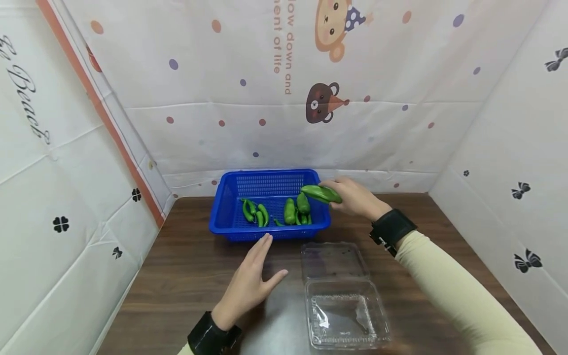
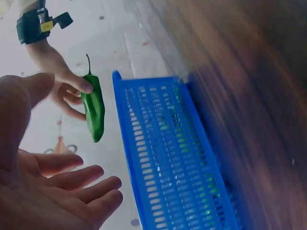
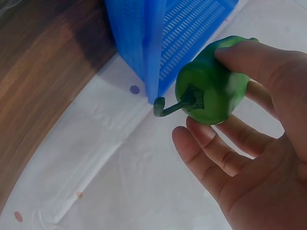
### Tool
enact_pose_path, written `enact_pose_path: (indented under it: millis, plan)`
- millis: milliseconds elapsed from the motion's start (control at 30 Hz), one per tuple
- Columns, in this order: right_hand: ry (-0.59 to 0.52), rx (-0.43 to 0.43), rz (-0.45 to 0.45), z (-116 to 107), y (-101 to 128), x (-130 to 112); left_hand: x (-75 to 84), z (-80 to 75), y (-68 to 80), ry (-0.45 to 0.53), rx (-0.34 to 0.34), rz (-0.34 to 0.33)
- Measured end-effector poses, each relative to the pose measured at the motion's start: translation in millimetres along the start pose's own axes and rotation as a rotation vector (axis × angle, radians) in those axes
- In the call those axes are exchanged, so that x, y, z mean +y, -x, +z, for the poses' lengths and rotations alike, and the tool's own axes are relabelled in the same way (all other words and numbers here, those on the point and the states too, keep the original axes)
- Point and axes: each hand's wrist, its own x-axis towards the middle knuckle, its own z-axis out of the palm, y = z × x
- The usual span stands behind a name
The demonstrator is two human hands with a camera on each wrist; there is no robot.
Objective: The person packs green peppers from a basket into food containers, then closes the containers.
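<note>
My right hand (image 1: 355, 198) pinches a large green pepper (image 1: 321, 194) between thumb and fingers, above the right rim of the blue basket (image 1: 224, 230). In the right wrist view the pepper's hooked stem (image 3: 169, 111) points away from the palm. My left hand (image 1: 249, 278) holds nothing; its fingers are extended and the thumb stands apart, in front of the basket. Inside the basket, small green chillies (image 1: 260, 216) lie at the left, and larger green peppers (image 1: 290, 212) with some small ones lie at the right. The left wrist view shows the held pepper (image 2: 94, 108) beside the basket.
A clear plastic clamshell box (image 1: 341, 315) lies with its lid (image 1: 334, 261) folded back on the brown wooden table (image 1: 177, 281), right of my left hand. Behind the basket hangs a white patterned sheet (image 1: 199, 143), with more sheeting at both sides.
</note>
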Motion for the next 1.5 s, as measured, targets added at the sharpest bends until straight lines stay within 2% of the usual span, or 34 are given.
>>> enact_pose_path:
  millis: [133, 433, 600, 733, 833, 933, 1067, 1167, 1300, 1500]
  plan:
    - [-0.007, 0.032, -0.008, -4, 10, 4, 8.6, 6.5, 2.4, -0.012, -0.042, 0.042]
    - [-0.015, 0.061, -0.026, -4, 32, 7, 30.8, 21.8, 18.8, -0.026, -0.163, 0.056]
    - [-0.013, 0.086, -0.023, -5, 42, 11, 42.3, 30.1, 23.6, 0.012, -0.239, 0.084]
    - [-0.013, 0.084, -0.011, -6, 50, 13, 49.5, 34.8, 28.8, 0.062, -0.331, 0.084]
    - [-0.015, 0.088, 0.004, -7, 56, 13, 52.0, 38.7, 32.3, 0.07, -0.365, 0.1]
    - [-0.023, 0.107, 0.001, -5, 62, 13, 52.2, 42.7, 35.6, 0.073, -0.379, 0.113]
    - [-0.026, 0.108, -0.031, 2, 70, 10, 50.0, 47.0, 42.1, 0.073, -0.423, 0.082]
    - [-0.013, 0.104, -0.04, 6, 75, 8, 47.9, 49.8, 45.8, 0.054, -0.427, 0.086]
    - [0.006, 0.132, -0.031, 5, 82, 8, 46.4, 52.0, 45.4, 0.057, -0.408, 0.106]
    - [0.025, 0.145, -0.026, -5, 90, 9, 45.1, 53.5, 41.4, 0.076, -0.43, 0.095]
